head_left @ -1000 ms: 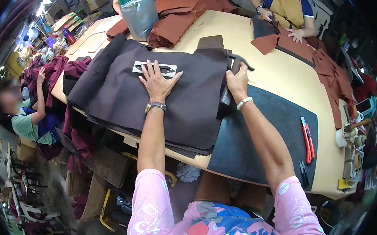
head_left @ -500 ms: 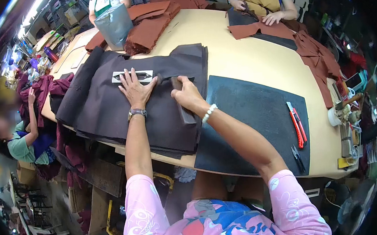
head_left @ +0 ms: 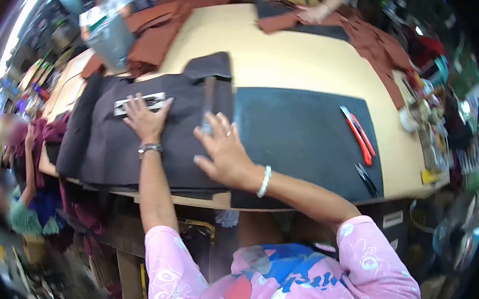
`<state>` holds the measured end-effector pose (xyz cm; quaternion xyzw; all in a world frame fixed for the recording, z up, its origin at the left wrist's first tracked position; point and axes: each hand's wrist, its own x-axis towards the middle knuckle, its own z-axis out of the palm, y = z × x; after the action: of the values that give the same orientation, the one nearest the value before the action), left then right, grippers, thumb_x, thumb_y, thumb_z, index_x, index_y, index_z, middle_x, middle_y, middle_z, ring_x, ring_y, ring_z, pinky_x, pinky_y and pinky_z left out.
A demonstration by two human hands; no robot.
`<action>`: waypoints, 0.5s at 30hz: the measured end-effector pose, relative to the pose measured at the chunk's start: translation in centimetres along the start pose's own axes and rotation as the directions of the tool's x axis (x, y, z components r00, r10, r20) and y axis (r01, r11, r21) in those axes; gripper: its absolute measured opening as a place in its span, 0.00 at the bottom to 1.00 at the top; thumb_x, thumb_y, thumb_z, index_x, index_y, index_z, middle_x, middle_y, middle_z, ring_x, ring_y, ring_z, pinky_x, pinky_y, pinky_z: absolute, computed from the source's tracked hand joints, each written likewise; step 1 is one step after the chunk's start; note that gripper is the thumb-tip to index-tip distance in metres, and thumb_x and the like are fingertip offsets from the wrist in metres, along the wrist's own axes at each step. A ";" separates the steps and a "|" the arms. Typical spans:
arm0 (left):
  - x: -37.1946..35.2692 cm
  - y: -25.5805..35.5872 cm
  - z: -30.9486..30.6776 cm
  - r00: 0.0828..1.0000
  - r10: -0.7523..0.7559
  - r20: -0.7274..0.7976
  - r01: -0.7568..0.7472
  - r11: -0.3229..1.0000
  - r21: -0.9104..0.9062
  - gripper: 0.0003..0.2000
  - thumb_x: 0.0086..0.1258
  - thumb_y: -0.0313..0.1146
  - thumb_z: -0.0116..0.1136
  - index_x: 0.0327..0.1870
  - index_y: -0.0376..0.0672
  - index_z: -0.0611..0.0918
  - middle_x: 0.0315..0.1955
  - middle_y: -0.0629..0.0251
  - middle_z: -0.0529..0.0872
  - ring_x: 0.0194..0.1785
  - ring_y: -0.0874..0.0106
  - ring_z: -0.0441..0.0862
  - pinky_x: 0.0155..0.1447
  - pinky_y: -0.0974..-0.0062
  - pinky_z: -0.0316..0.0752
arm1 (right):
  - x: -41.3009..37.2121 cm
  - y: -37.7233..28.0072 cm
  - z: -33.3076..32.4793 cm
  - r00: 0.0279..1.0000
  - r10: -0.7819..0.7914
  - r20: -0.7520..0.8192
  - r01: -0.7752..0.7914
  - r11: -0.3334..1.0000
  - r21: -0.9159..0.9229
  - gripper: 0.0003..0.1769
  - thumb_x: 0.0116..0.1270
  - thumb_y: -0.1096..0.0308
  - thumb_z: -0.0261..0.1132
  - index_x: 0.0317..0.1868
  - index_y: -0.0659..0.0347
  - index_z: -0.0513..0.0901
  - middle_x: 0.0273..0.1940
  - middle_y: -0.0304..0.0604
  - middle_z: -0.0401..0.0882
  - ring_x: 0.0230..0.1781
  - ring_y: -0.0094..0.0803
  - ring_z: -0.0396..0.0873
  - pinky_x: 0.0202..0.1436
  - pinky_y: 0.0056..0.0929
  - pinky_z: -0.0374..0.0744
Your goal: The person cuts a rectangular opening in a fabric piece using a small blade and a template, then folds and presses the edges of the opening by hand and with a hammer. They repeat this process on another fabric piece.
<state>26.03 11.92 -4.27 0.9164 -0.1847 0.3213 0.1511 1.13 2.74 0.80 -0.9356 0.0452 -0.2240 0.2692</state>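
My left hand (head_left: pixel 147 120) lies flat with spread fingers on a white slotted strip (head_left: pixel 161 97), pressing it onto a stack of dark fabric (head_left: pixel 103 139). My right hand (head_left: pixel 224 153) is over the right part of that stack, fingers apart and holding nothing. Just beyond its fingertips a narrow brown bar (head_left: pixel 209 96) rests on the fabric; its near end is partly hidden by the hand. Past the bar, a dark flap (head_left: pixel 209 67) lies at the stack's far right corner.
Right of the stack is a black mat (head_left: pixel 300 139) bearing a red cutter (head_left: pixel 359 135), a second red tool beside it and small black-handled snips (head_left: pixel 366 179). A grey wrapped block (head_left: pixel 111 44) and rust-brown fabric (head_left: pixel 159 38) stand across the table. Co-workers are at the far side and left.
My right hand has let go of the brown bar and opened, drawing back toward me. The bar now lies farther up the fabric. My left hand stays on the strip; the whole view has shifted.
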 end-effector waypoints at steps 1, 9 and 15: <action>-0.1 -0.3 0.0 1.000 0.026 0.009 -0.026 1.000 0.012 0.47 0.49 0.71 0.56 0.64 0.40 0.70 0.65 0.50 0.65 0.71 0.52 0.55 0.66 0.40 0.53 | -2.5 -0.4 -1.3 0.999 -0.038 0.012 0.037 0.999 0.038 0.31 0.59 0.60 0.65 0.61 0.62 0.70 0.68 0.61 0.52 0.69 0.62 0.50 0.67 0.62 0.55; 0.4 1.4 -1.8 0.861 0.470 -0.195 -0.264 0.741 0.618 0.34 0.63 0.68 0.45 0.61 0.51 0.74 0.60 0.60 0.74 0.59 0.62 0.72 0.53 0.55 0.66 | -25.2 3.0 -9.9 0.870 0.176 -0.461 -0.302 0.929 -0.215 0.23 0.56 0.70 0.65 0.54 0.56 0.76 0.61 0.51 0.67 0.65 0.50 0.64 0.67 0.55 0.60; -0.2 4.4 -1.2 0.914 0.370 -0.168 -0.224 0.804 0.551 0.36 0.64 0.67 0.44 0.71 0.59 0.61 0.69 0.66 0.62 0.69 0.65 0.61 0.61 0.37 0.52 | -42.2 4.5 -11.5 0.452 0.662 -0.597 -0.887 0.407 -0.219 0.24 0.57 0.66 0.63 0.55 0.58 0.74 0.62 0.52 0.64 0.68 0.52 0.57 0.68 0.56 0.56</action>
<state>23.33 8.54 -2.81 0.8298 -0.2111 0.4996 -0.1315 -41.57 1.96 -9.55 -0.7595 0.5996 -0.2420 0.0710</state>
